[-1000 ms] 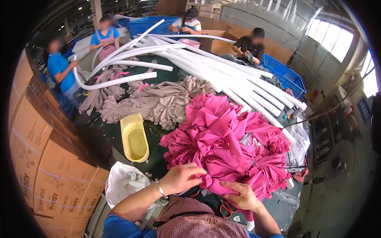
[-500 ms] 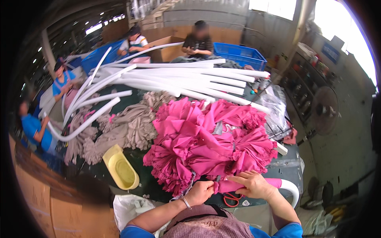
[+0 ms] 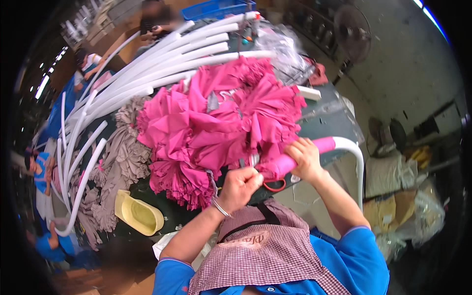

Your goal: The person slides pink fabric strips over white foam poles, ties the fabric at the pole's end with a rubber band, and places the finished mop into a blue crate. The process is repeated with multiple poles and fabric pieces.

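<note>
My right hand [image 3: 305, 158] is wrapped around a pink fabric sleeve [image 3: 325, 144] that covers part of a white foam tube [image 3: 356, 158]. The tube's bare end curves down on the right. My left hand [image 3: 239, 188] is closed in a fist at the sleeve's left end, where the cloth bunches up between both hands. Just beyond lies a big heap of gathered pink fabric [image 3: 191, 125]. A red loop, like a scissors handle [image 3: 276, 187], shows below the sleeve at the table edge.
Many white foam tubes [image 3: 162, 64] lie across the far table. Grey-brown gathered fabric [image 3: 125, 152] and a yellow plastic scoop-like container [image 3: 142, 217] are to the left. A clear plastic bag [image 3: 280, 49] and fan [image 3: 352, 33] stand far right. Co-workers sit around the table's far and left sides.
The view has turned, so the table now appears slanted. My right hand's fingers, earlier stretched along the sleeve, now curl around it. My left hand still grips the sleeve's end.
</note>
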The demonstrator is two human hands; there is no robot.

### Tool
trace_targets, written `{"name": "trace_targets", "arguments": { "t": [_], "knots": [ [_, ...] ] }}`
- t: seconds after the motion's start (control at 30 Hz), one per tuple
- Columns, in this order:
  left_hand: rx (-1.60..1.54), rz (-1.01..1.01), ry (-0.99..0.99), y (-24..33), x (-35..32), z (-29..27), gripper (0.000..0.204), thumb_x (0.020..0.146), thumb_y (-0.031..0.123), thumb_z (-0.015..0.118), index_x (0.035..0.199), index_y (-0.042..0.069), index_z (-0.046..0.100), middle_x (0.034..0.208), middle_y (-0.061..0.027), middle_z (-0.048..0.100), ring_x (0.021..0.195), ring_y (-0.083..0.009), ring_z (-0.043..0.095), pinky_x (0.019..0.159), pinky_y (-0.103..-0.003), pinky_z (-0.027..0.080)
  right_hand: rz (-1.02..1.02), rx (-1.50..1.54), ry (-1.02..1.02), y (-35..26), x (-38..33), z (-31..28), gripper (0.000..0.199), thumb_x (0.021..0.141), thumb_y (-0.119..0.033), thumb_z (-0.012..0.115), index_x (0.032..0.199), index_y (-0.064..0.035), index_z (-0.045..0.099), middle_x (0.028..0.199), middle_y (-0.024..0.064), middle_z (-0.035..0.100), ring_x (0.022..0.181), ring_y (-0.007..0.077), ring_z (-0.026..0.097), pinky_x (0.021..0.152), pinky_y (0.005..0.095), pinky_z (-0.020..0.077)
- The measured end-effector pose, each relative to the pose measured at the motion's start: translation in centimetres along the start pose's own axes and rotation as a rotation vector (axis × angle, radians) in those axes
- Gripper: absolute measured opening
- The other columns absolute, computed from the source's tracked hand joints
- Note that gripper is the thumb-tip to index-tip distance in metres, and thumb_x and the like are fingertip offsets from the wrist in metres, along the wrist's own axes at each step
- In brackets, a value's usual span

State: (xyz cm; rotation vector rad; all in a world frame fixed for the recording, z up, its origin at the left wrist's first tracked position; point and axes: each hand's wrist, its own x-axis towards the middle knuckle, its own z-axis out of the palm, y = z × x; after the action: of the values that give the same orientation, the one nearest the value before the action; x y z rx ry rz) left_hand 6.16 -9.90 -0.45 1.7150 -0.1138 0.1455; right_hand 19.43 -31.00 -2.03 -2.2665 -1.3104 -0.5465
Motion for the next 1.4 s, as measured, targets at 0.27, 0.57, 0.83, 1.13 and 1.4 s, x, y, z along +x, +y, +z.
{"name": "trace_targets", "arguments": {
  "t": [0.27,0.57,0.83,1.13,1.4],
  "knots": [
    [0.439,-0.166,-0.298,0.4,3.3,-0.3,0.026,0.086,0.023,0.071,0.079,-0.001,0.063,0.06,-0.0014,0.056,0.058,-0.0046,0.049,0.051,-0.027,0.04,-0.063,0.011,-0.123,0.8,-0.9,-0.3,0.036,0.058,-0.015,0.07,0.093,-0.0108,0.061,0.081,0.0028,0.059,0.08,0.0246,0.058,0.083,0.039,0.0439],
    [-0.655,-0.786,-0.3,-0.2,1.3,4.6,0.034,0.1,0.022,0.051,0.069,0.007,0.046,0.05,0.003,0.035,0.034,-0.006,0.029,0.033,-0.022,0.023,0.084,-0.035,0.091,-0.6,-4.4,0.2,0.028,0.061,-0.024,0.071,0.083,-0.0125,0.059,0.078,0.0023,0.059,0.078,0.0231,0.059,0.094,0.0455,0.0422],
    [-0.698,-0.652,-0.325,6.1,-0.1,3.2,0.033,0.098,0.017,0.052,0.067,0.008,0.042,0.05,0.0028,0.033,0.034,-0.0067,0.029,0.036,-0.024,0.021,0.168,-0.131,0.282,5.0,-6.9,-2.5,0.022,0.062,-0.018,0.071,0.078,-0.0114,0.058,0.075,0.0035,0.06,0.072,0.0235,0.06,0.09,0.0432,0.0475],
    [-0.674,-0.077,0.238,-0.6,0.7,-4.7,0.055,0.084,0.034,0.073,0.123,0.003,0.047,0.099,-0.0146,0.064,0.085,-0.0259,0.066,0.074,-0.037,0.054,0.521,0.319,-0.53,0.1,2.7,2.0,0.039,0.061,-0.018,0.075,0.094,-0.0021,0.062,0.077,0.0199,0.066,0.075,0.0344,0.067,0.069,0.0425,0.0516],
    [-0.956,-0.217,0.913,-10.5,-3.4,-14.9,0.015,0.086,0.016,0.066,0.088,0.004,0.058,0.078,-0.0074,0.061,0.068,-0.021,0.061,0.07,-0.037,0.054,0.878,1.687,-1.293,-10.8,6.4,10.4,0.059,0.08,-0.027,0.077,0.123,-0.0039,0.043,0.082,0.0104,0.061,0.066,0.0197,0.063,0.055,0.0335,0.0557]
  ]
}}
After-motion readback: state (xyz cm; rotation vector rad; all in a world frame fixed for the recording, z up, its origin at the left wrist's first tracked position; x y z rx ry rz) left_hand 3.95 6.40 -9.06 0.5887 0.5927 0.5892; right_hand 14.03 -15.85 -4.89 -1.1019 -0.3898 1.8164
